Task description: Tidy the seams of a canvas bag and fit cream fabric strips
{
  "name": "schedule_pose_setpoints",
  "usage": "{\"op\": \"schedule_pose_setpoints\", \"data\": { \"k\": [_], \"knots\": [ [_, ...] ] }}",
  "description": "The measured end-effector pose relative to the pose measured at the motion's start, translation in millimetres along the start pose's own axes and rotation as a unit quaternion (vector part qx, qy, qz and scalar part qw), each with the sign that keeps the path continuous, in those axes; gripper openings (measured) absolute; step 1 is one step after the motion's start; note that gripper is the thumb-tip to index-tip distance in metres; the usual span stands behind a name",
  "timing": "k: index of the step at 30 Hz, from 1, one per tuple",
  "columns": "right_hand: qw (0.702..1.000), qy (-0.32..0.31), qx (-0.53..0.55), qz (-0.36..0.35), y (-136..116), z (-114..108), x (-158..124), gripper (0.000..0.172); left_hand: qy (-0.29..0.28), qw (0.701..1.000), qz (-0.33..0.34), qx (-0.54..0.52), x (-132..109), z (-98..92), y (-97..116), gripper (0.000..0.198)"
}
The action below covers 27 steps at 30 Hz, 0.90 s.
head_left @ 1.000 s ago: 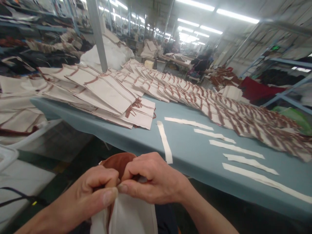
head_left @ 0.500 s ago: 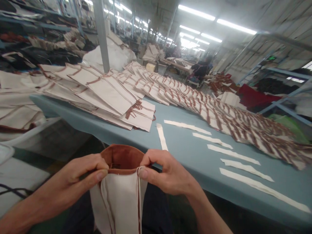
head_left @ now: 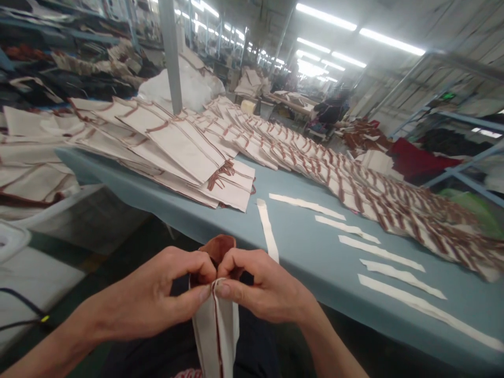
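Observation:
A cream fabric bag piece (head_left: pixel 207 336) with a brown lining hangs in front of my lap, its top edge upward. My left hand (head_left: pixel 177 289) pinches that edge between thumb and fingers. Right beside it, my right hand (head_left: pixel 255 286) pinches the same edge at a brown-trimmed seam. The two thumbs almost meet there. Behind the fingers a bit of the brown lining (head_left: pixel 220 248) shows; the rest of the opening is hidden by my hands.
A blue-green table (head_left: pixel 307 252) stands ahead, bearing several cream strips (head_left: pixel 381 252), a stack of cream panels (head_left: pixel 189 152) and long overlapping rows of brown-trimmed pieces (head_left: pixel 334 178). A white bin (head_left: pixel 90 215) is at left. A person (head_left: pixel 333 107) is farther back.
My left hand has moved right along the top edge, close to my right hand. The bag's opening, spread wide before, is now bunched and narrower.

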State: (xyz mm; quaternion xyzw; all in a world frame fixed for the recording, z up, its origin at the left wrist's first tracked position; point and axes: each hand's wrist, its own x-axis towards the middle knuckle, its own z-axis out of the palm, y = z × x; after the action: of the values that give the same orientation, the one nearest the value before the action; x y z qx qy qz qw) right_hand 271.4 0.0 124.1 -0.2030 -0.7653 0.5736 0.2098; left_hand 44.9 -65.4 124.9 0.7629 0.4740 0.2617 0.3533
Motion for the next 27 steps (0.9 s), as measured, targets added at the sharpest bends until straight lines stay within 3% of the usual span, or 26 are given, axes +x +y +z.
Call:
{"op": "schedule_pose_setpoints", "data": {
  "k": [7, 13, 18, 27],
  "knots": [
    [0.999, -0.015, 0.01, 0.041, 10, 2, -2, 0.029, -0.018, 0.999, 0.009, 0.046, 1, 7.9, -4, 0.022],
    [0.999, 0.003, 0.026, 0.04, 11, 3, -5, 0.022, -0.026, 0.991, -0.098, -0.088, -5, 21.8, -1, 0.028],
    [0.998, 0.021, -0.031, 0.043, 10, 0, -7, 0.027, -0.003, 0.982, -0.098, -0.159, -8, 27.9, 6, 0.038],
    [0.998, 0.021, -0.043, 0.049, 7, 4, -8, 0.045, 0.023, 0.986, -0.089, -0.142, -9, 28.1, 4, 0.035]
  ]
}}
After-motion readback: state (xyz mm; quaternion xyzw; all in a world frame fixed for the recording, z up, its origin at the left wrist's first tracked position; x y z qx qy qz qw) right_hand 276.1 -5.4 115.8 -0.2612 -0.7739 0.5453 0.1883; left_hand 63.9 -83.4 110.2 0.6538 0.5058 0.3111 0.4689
